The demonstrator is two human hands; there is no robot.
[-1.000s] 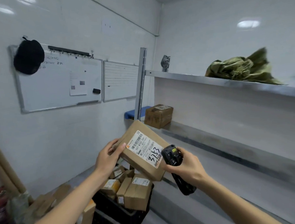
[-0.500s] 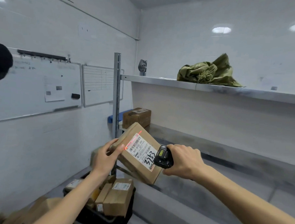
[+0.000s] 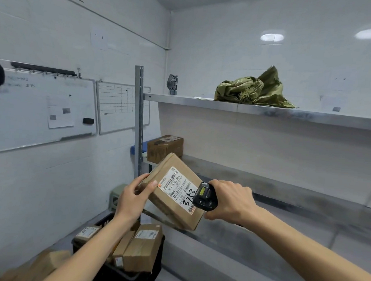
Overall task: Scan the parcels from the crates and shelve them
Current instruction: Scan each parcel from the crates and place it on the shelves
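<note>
My left hand (image 3: 133, 198) grips the left end of a flat brown parcel (image 3: 167, 201), tilted, with its white barcode label and the black marker number facing me. My right hand (image 3: 230, 203) holds a black handheld scanner (image 3: 205, 197) against the parcel's right edge, its small screen lit. Below, a black crate (image 3: 127, 271) holds several more brown parcels. Another brown box (image 3: 164, 147) sits at the left end of the middle metal shelf (image 3: 284, 187).
A green woven sack (image 3: 252, 90) lies on the upper shelf (image 3: 266, 111). A metal upright (image 3: 138, 121) stands at the shelving's left end. Two whiteboards (image 3: 43, 110) hang on the left wall. Loose cartons (image 3: 47, 264) lie beside the crate at lower left.
My view has swung right and closer to the shelving. The parcel and scanner stay together in my hands; the red scan line seen on the label half a second ago is gone.
</note>
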